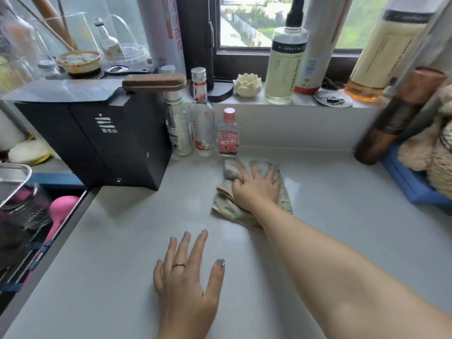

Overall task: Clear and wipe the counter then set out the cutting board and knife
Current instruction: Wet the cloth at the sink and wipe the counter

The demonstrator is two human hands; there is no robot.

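A crumpled pale green cloth (227,206) lies on the grey counter (342,216) near the back wall. My right hand (256,187) presses flat on the cloth with its fingers spread. Closer to me, my left hand (188,272) rests flat on the bare counter, fingers straight and holding nothing. No cutting board or knife is identifiable in view.
Three small bottles (201,118) stand against the back wall beside a black box (102,138). More bottles and a white lotus ornament (247,84) line the windowsill. A blue tray (411,184) and a brown cylinder (396,118) sit at right. A rack with a pink utensil (61,209) is at left.
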